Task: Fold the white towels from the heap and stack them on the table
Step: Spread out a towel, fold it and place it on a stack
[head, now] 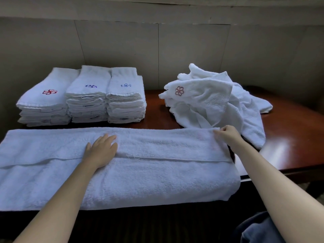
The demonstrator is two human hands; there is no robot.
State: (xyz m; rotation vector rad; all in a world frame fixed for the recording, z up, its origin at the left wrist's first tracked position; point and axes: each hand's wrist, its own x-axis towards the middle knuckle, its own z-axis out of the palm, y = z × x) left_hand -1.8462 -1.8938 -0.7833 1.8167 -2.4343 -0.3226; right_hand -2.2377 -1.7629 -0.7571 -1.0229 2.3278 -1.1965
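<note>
A towel lies half folded along the front of the table, pinned by one hand and pinched by the other.

The dark wooden table [289,123] stands against a plain panelled wall [157,50]. The long towel [140,176] spans its near edge; behind, three folded stacks [82,99] sit left, the heap [215,106] right. The left hand [101,149] presses flat, fingers straight, likely anchoring the middle, while the right hand [228,133] pinches the far right corner, seemingly to square the fold.
</note>
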